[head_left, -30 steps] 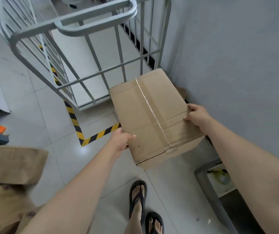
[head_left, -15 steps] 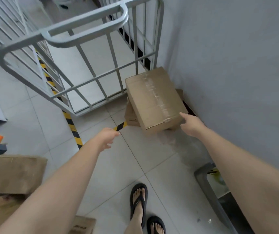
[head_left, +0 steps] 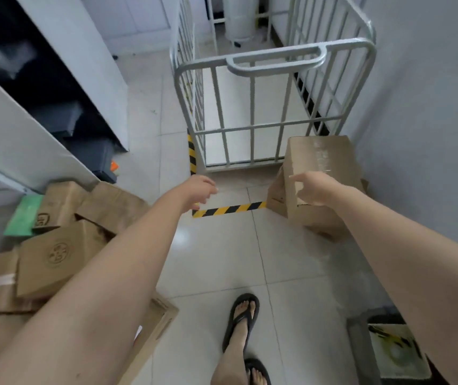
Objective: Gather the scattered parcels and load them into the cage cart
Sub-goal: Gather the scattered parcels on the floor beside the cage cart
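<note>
On my far left, a heap of cardboard parcels (head_left: pixel 61 245) lies on the floor beside a grey shelf unit (head_left: pixel 42 151). My left grip (head_left: pixel 197 191) hangs above the tiles, fingers loosely curled, holding nothing. Ahead stands the cage cart (head_left: pixel 272 65) (yellow-black tape (head_left: pixel 230 209) marks the floor before it). My right grip (head_left: pixel 314 188) is open and relaxed in front of a tilted parcel (head_left: pixel 322 159) just outside the cart, by the wall; whether I touch it, I cannot tell.

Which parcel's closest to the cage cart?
The taped box by the right wall, atop another box at the near corner of the cage cart. The other boxes are piled far left.
</note>
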